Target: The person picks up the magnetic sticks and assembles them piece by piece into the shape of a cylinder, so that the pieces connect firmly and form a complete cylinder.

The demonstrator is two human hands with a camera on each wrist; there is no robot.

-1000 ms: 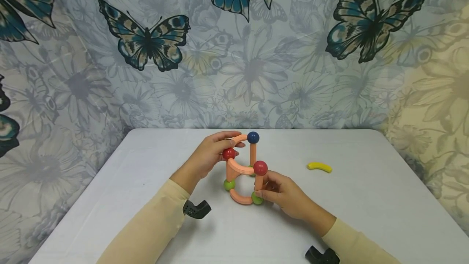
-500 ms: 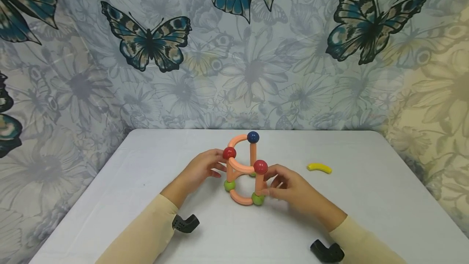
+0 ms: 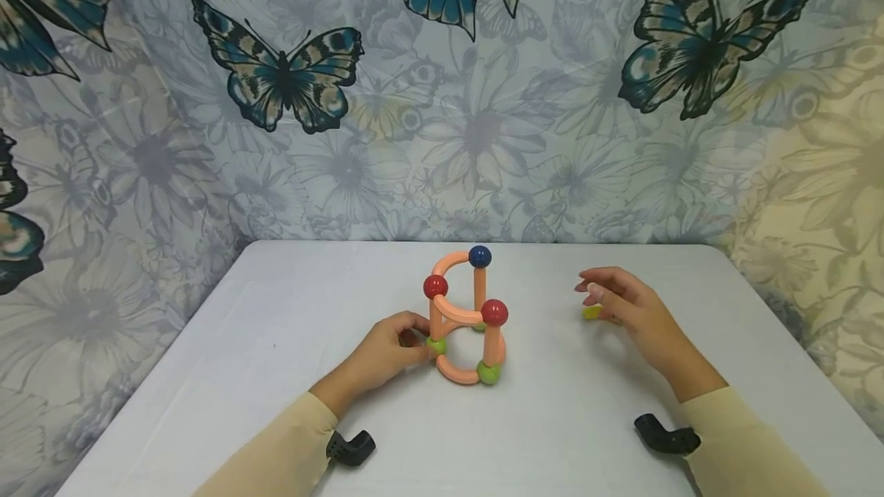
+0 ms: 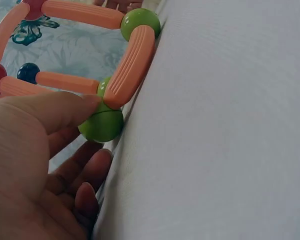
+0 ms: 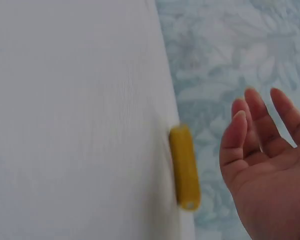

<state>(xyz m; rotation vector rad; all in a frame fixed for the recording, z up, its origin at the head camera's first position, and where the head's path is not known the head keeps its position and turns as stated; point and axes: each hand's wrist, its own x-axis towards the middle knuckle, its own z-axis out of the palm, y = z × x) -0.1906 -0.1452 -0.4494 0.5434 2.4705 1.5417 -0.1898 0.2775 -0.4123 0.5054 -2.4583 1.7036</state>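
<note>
On the white table stands a frame of orange sticks and coloured balls, magnetic building pieces, with a blue ball (image 3: 479, 256) and a red ball (image 3: 494, 312) among those on top. My left hand (image 3: 394, 347) pinches the green ball (image 4: 102, 125) at the frame's lower left corner, thumb on its near side and fingers behind. Over to the right, my right hand (image 3: 631, 313) hovers with relaxed fingers and holds nothing. Below it lies a yellow curved stick (image 5: 185, 167), partly hidden by the hand in the head view.
The white table (image 3: 311, 274) runs back to a wall covering (image 3: 483, 136) printed with butterflies and flowers. Black devices (image 3: 666, 436) stick out from both wrists.
My right hand has let go of the frame's front post and moved right, over the yellow stick. The left hand has dropped from the frame's top to its lower green ball.
</note>
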